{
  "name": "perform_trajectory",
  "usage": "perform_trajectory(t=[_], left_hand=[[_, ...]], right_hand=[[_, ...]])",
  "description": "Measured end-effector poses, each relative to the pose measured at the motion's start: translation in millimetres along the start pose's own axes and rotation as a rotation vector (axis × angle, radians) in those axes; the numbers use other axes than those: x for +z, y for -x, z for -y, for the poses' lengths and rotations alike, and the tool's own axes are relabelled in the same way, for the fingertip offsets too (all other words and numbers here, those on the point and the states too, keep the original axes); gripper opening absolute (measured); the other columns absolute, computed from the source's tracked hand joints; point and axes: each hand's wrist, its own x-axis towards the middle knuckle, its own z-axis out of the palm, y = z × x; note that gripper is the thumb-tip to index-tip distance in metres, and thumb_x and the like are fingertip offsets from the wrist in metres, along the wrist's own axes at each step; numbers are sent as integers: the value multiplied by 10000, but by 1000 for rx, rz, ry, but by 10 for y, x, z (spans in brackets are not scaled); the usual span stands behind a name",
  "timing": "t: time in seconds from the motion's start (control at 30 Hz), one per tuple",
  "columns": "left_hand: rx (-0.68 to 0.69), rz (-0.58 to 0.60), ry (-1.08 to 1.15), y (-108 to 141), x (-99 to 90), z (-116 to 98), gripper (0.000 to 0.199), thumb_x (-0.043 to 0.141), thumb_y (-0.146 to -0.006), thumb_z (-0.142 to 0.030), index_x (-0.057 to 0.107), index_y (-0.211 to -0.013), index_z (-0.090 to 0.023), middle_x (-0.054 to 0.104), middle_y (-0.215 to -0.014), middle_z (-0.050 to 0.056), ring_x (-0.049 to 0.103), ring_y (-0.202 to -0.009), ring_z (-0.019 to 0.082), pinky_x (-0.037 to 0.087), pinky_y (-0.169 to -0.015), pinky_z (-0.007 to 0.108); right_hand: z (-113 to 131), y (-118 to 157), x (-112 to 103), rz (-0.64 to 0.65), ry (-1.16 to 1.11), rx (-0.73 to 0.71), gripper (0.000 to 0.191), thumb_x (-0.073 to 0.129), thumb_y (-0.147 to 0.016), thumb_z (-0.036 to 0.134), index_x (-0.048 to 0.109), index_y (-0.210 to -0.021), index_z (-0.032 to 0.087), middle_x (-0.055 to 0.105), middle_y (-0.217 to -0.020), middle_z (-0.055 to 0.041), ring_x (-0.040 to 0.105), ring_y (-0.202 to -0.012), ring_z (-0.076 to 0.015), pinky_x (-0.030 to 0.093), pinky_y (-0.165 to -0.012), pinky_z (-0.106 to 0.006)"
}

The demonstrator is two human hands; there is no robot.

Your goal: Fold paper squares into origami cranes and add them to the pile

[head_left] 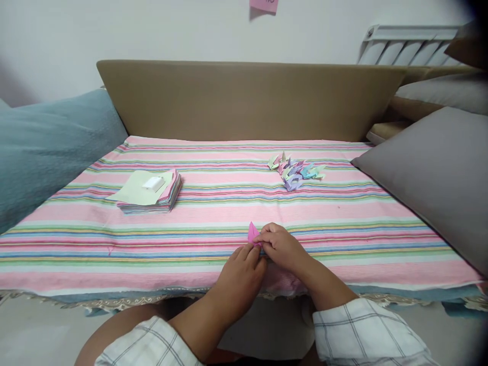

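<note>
A small piece of bright pink folded paper (252,232) is at the front of the striped cloth, its pointed tip sticking up past my fingers. My left hand (243,270) presses on its lower edge with the fingers drawn together. From the right, my right hand (281,247) pinches the same paper between thumb and fingers. The lower part of the paper is hidden by both hands. Further back lies a cluster of folded paper figures (293,175) in green, pink, purple and blue. To the left sits a stack of coloured paper sheets (168,199), with a small white block (153,183) on top.
The striped cloth (213,218) covers the seat of a sofa with a brown backrest (244,101). A blue-green cushion (57,147) bounds the left side, and a grey cushion (430,178) the right. A pink note (264,5) hangs on the wall.
</note>
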Motion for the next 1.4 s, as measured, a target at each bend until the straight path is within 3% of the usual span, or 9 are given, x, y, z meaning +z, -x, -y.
perform_trajectory(t=[0.4, 0.57, 0.73, 0.87, 1.07, 1.3, 1.4], left_hand=[[-12, 4, 17, 5, -3, -9, 205, 491, -842, -178, 548, -1035, -141, 559, -1083, 122, 477, -1102, 272, 412, -923, 413], [-11, -7, 29, 8, 7, -5, 207, 514, -830, -183, 548, -1029, -136, 556, -1077, 127, 472, -1103, 273, 401, -937, 418], [-19, 22, 46, -4, -8, -8, 180, 504, -830, -170, 548, -1003, -147, 557, -1046, 121, 489, -1058, 262, 424, -891, 416], [-9, -2, 28, 1, 17, -4, 173, 514, -832, -179, 550, -994, -134, 546, -1090, 130, 457, -1119, 273, 402, -939, 414], [-9, -4, 22, 1, 33, -4, 200, 539, -812, -176, 547, -1007, -138, 544, -1103, 131, 461, -1120, 280, 413, -923, 415], [-3, -6, 6, 9, 28, -4, 229, 556, -795, -180, 546, -1019, -135, 536, -1135, 133, 453, -1135, 276, 386, -961, 411], [-8, -10, 3, 11, 32, -4, 220, 548, -803, -186, 550, -1018, -138, 538, -1140, 129, 456, -1134, 275, 385, -964, 406]], right_hand=[[60, -24, -24, 17, 177, 66, 360, 398, -861, 128, 633, -1120, 210, 580, -991, -74, 502, -976, -175, 401, -847, -277], [52, -18, -27, 18, 186, 32, 461, 397, -841, 93, 516, -1266, 223, 570, -1036, -70, 492, -982, -174, 386, -851, -276], [16, -2, -7, 54, 218, 6, 399, 430, -837, 105, 601, -1157, 271, 568, -1011, -49, 482, -960, -174, 390, -792, -259], [-41, -3, -32, 50, 172, -18, 459, 410, -817, 63, 556, -1224, 217, 573, -1065, -73, 491, -984, -170, 390, -837, -268], [-104, 32, -45, 42, 219, -41, 419, 399, -858, 114, 589, -1193, 279, 568, -1097, -51, 471, -1011, -183, 385, -868, -293], [-202, -53, 36, 19, 348, -3, 528, 449, -803, 72, 534, -1255, 333, 505, -1239, -70, 426, -1123, -240, 363, -923, -382], [-195, -91, 4, 10, 322, 7, 529, 433, -801, 66, 525, -1269, 295, 523, -1227, -84, 451, -1105, -234, 369, -932, -391]])
